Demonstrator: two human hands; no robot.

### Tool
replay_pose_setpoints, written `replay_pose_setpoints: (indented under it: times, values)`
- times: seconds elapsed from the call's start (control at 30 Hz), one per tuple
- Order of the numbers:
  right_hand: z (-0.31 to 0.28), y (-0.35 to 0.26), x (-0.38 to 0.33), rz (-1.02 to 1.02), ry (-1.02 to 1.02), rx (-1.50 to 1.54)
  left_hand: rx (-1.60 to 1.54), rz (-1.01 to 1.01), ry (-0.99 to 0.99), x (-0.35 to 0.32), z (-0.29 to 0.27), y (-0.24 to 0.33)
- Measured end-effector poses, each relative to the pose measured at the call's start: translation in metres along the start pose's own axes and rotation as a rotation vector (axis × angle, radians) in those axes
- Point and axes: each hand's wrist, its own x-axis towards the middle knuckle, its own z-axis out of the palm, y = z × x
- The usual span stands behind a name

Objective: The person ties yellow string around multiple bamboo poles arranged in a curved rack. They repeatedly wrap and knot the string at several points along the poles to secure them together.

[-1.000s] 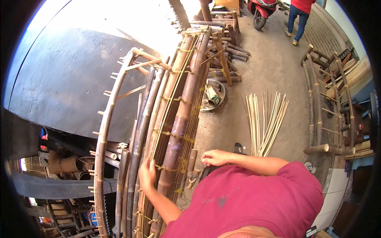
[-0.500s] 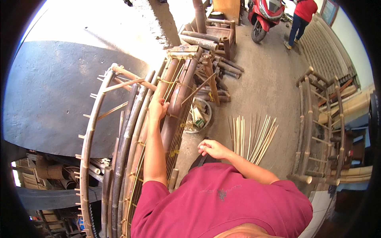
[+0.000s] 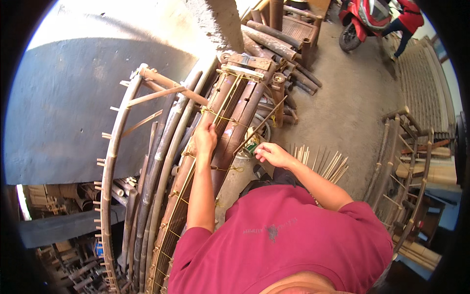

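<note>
A long frame of bamboo poles [image 3: 171, 161] tied with thin yellow cord runs from the lower left up to the top middle. My left hand [image 3: 205, 138] is stretched out and closed on one of the middle poles [image 3: 235, 122], near a cord knot. My right hand [image 3: 270, 154] hovers beside the frame, fingers curled near a thin bamboo stick [image 3: 259, 126] that slants across the poles. Whether it grips the stick is unclear. A small green object [image 3: 251, 147] sits just left of that hand.
A bundle of thin bamboo slats [image 3: 323, 164] lies on the concrete floor to the right. Another bamboo frame [image 3: 401, 166] stands at the right. Short thick bamboo logs [image 3: 279, 44] pile at the top. A red scooter [image 3: 364, 19] and a person [image 3: 409, 22] are at the far top right.
My left hand has slid further up the bamboo pole, away from me. My right hand has risen toward the frame, next to the slanting stick. The view has tilted forward.
</note>
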Motion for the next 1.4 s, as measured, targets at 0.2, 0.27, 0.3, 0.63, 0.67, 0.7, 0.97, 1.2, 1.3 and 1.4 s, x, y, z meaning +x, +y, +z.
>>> replay_pose_setpoints:
  times: [0.2,0.27,0.3,0.63,0.67,0.7,0.97,1.2,1.3,1.4]
  values:
    - [-0.009,-0.023,0.071,0.135,-0.136,0.197,0.03,-0.19,-0.127,0.024,0.026,0.024]
    - [-0.008,-0.054,0.086,0.429,-0.025,0.66,0.012,-0.236,0.004,0.017,0.043,0.017]
    - [-0.016,-0.043,0.098,0.422,-0.024,0.967,-0.027,-0.203,0.035,0.012,0.056,0.008]
    - [0.097,-0.213,0.199,-0.58,-0.519,-0.939,0.002,0.029,0.281,0.008,0.077,0.021]
    - [0.085,-0.208,0.222,-0.541,-0.349,-1.215,0.044,-0.061,0.196,0.0,0.076,0.006]
    - [0.067,-0.199,0.241,-0.483,-0.153,-1.482,-0.007,-0.104,0.278,0.006,0.077,0.018]
    - [-0.006,-0.157,0.151,-0.878,-0.756,-0.649,0.085,-0.179,0.35,0.002,0.087,0.0]
    - [-0.026,-0.063,0.116,-0.747,-0.62,-0.883,-0.517,-0.237,0.323,0.082,0.02,0.052]
    - [-0.034,-0.073,0.099,-0.935,-0.537,-0.887,-0.496,-0.372,0.232,0.136,0.018,-0.021]
    - [-0.06,-0.086,0.098,-0.893,-0.406,-0.693,0.287,-0.355,-0.013,0.137,0.05,-0.081]
